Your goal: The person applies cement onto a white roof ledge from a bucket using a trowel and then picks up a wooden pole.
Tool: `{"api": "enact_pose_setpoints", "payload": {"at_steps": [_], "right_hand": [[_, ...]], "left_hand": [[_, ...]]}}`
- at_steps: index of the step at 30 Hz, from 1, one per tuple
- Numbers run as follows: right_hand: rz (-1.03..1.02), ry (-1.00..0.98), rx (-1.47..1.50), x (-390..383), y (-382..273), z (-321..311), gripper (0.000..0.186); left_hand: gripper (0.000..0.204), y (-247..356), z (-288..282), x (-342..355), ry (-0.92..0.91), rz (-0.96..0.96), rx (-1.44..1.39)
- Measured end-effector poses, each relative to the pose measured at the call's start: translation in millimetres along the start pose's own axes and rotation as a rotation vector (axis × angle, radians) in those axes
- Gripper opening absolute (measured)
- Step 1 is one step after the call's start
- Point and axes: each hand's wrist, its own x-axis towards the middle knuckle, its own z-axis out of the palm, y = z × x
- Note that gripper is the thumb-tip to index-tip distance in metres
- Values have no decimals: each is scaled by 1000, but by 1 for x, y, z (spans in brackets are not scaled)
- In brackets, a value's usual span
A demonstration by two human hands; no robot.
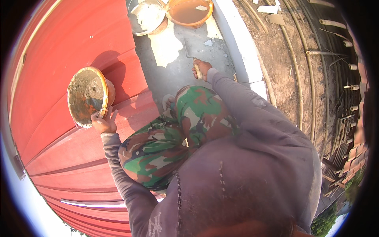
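My left hand [103,121] grips the lower right rim of a yellowish bucket [86,98] with wet grey-brown mortar inside, held over the red metal roofing. My right hand [200,69] is closed on the wooden handle of a trowel [189,55]; its metal end rests on or just above a grey cement surface [166,77]. Beyond the trowel stand a bucket with pale, lumpy material [143,17] and an orange bucket of murky brown liquid [187,12]. Small pale fragments [209,42] lie on the cement to the right of the trowel.
Red ribbed roofing [51,146] spreads along my left. A white ledge [241,43] borders the cement on the right, and past it are bamboo poles [296,71] over a brown surface and terracotta tiles [355,154]. My crouched legs in camouflage trousers [201,106] occupy the centre.
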Motion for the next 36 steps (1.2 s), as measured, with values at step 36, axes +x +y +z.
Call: {"api": "enact_pose_setpoints", "payload": {"at_steps": [36], "right_hand": [[-93,293,-1060,-201,167,-169,46]], "left_hand": [[41,8,-7,-4,-5,-28,53]]}}
